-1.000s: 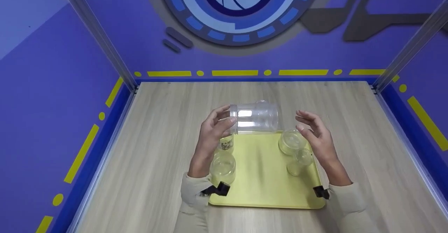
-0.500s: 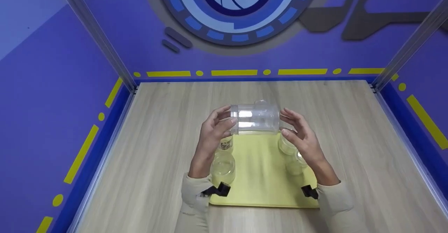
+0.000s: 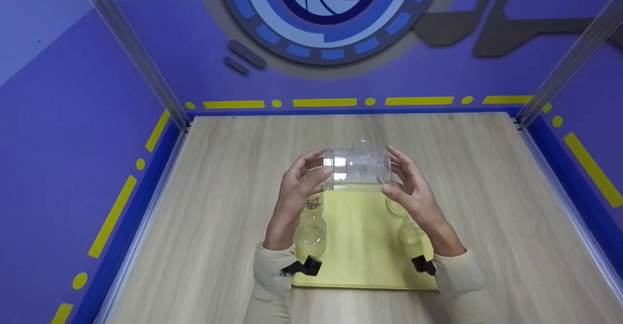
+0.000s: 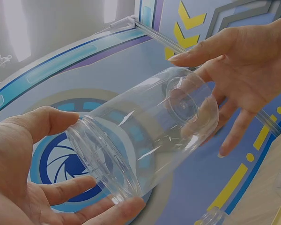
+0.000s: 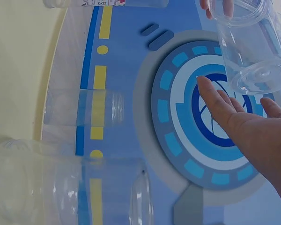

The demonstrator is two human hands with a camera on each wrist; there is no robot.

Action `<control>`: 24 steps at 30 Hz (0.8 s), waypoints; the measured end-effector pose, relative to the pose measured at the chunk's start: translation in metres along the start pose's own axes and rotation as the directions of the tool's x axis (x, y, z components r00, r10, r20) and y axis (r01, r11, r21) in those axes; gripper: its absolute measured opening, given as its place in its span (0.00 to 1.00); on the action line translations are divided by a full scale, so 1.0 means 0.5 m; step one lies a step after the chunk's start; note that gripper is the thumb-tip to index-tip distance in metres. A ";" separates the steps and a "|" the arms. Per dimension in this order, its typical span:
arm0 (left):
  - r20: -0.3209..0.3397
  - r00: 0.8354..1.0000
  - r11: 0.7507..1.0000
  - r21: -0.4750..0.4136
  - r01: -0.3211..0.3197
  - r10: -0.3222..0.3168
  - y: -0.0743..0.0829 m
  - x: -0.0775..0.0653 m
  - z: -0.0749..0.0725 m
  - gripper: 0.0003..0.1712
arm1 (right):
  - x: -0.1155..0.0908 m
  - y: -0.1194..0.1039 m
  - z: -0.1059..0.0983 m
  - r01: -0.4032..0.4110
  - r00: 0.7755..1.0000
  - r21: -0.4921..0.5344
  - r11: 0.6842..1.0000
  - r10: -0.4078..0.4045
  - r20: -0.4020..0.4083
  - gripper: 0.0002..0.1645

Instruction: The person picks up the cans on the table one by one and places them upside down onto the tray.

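A clear plastic jar [image 3: 360, 167] lies sideways in the air above the tray's far edge. My left hand [image 3: 295, 184] grips its threaded mouth end, thumb on the near side. Around the closed base, my right hand [image 3: 414, 198] holds its fingers extended and spread. In the left wrist view, several right fingers [image 4: 236, 126] show beside and through the jar's base [image 4: 196, 105]; whether they touch it, I cannot tell. From the right wrist view, the right hand [image 5: 243, 122] appears just off the base, palm toward it.
Below is a yellow tray [image 3: 360, 265] on a wooden table [image 3: 233, 192]. Along its left stand a clear jar [image 3: 310, 236] and a printed container [image 3: 314, 202]. At right are another clear jar [image 3: 395, 208] and a small bottle [image 3: 409, 232], partly hidden. A clear container [image 3: 361, 144] shows behind.
My right hand has moved left from beside the tray's right side to the jar's base. The left hand keeps its grip, the jar nearly still.
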State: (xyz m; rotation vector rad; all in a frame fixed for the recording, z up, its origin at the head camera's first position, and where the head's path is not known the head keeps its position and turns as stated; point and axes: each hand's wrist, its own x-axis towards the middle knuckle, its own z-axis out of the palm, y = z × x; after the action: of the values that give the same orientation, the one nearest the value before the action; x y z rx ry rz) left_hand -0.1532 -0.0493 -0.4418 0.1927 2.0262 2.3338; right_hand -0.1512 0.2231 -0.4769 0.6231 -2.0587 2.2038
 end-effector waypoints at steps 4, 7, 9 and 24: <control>0.010 1.000 1.000 -0.003 -0.004 0.004 -0.002 0.000 0.000 0.38 | 0.004 -0.002 0.005 0.010 1.000 0.026 1.000 -0.010 0.004 0.51; 0.021 1.000 1.000 -0.007 -0.007 0.008 -0.001 0.000 0.000 0.38 | 0.006 -0.004 0.009 0.017 1.000 0.035 0.999 -0.017 0.002 0.51; 0.028 1.000 1.000 -0.005 -0.010 0.010 -0.001 0.000 0.000 0.39 | 0.007 -0.005 0.010 0.018 1.000 0.035 0.999 -0.018 -0.001 0.52; 0.029 1.000 1.000 -0.021 -0.006 0.007 0.001 -0.001 -0.002 0.38 | 0.008 -0.009 0.014 0.029 1.000 0.031 0.999 -0.028 -0.005 0.50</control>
State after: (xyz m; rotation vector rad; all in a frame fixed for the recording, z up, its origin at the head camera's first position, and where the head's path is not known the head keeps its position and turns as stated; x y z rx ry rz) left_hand -0.1527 -0.0503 -0.4412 0.2317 1.9899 2.3410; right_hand -0.1518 0.2159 -0.4711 0.6454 -2.0038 2.2240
